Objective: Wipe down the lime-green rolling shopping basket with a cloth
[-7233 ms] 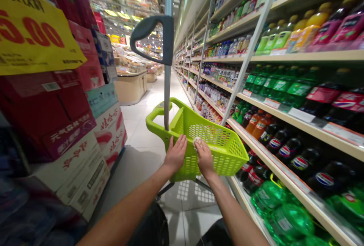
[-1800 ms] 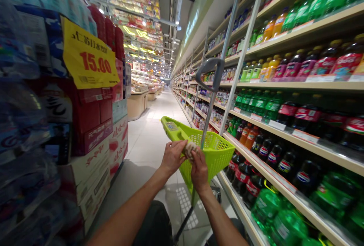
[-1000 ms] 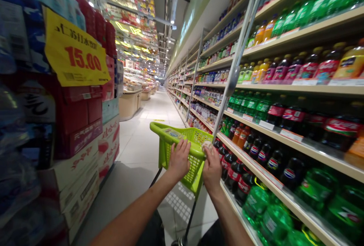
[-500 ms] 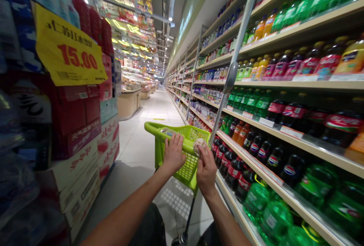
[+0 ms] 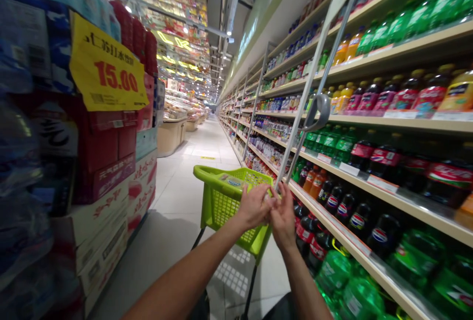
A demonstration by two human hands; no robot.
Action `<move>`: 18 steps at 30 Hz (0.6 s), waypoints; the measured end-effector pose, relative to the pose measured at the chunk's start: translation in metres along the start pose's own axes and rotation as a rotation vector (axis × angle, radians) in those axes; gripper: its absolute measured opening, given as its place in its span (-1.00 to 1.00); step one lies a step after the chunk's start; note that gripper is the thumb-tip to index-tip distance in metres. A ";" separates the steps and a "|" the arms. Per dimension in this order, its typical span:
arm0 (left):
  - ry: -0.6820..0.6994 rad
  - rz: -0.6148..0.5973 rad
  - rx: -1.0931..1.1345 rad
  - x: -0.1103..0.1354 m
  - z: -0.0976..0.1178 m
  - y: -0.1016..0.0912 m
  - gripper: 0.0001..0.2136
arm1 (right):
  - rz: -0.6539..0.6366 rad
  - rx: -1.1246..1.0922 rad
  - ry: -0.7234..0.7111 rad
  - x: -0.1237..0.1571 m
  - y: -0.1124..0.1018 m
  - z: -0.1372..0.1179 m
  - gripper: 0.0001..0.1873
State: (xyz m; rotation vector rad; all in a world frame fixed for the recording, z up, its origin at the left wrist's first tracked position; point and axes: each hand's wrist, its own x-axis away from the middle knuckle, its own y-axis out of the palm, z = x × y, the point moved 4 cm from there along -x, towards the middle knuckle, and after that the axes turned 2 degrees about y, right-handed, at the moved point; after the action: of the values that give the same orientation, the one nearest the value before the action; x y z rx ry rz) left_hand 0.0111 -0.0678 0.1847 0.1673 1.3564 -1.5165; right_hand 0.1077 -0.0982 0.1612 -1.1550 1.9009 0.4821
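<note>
Above the near right side of a green shopping cart basket (image 5: 221, 211), my two hands meet. My left hand (image 5: 254, 206) has its fingers bent together at a small, crumpled whitish thing (image 5: 271, 198), mostly covered by fingers. From the other side my right hand (image 5: 283, 216) pinches the same thing, some of its fingers raised. What it is exactly cannot be made out. A clear package with a label (image 5: 232, 180) lies in the basket near the handle side.
On the right run shelves (image 5: 369, 182) of soda and juice bottles, with a metal pole and grey ring (image 5: 318, 113) close to the cart. Stacked drink cartons (image 5: 105, 211) under a yellow price sign (image 5: 111, 71) stand at left. A tiled aisle (image 5: 210, 137) stretches ahead between them.
My left hand has left the cart handle and moved right to meet my right hand at the crumpled whitish thing. The cart and shelves sit slightly farther right in view.
</note>
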 end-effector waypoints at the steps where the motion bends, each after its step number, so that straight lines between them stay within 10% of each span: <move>1: -0.001 -0.015 -0.027 -0.003 0.003 0.005 -0.63 | 0.071 -0.062 0.022 -0.002 -0.008 0.003 -0.36; 7: 0.156 -0.046 -0.166 -0.008 0.015 0.026 -0.83 | 0.106 0.275 0.115 -0.003 -0.021 0.029 -0.50; 11: 0.292 0.018 -0.113 0.003 -0.009 0.006 -0.78 | 0.078 0.400 0.047 0.001 -0.020 0.033 -0.51; 15: 0.054 0.215 -0.147 0.004 -0.056 -0.031 -0.72 | 0.095 0.415 -0.003 0.004 -0.016 0.028 -0.52; 18: 0.060 0.144 -0.112 -0.004 -0.050 -0.031 -0.75 | 0.127 0.455 -0.027 0.005 -0.010 0.023 -0.53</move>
State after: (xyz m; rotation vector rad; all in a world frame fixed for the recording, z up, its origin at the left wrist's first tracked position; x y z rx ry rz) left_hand -0.0349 -0.0322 0.1896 0.2365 1.4413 -1.3220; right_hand 0.1253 -0.0903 0.1448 -0.7300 1.9363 0.1174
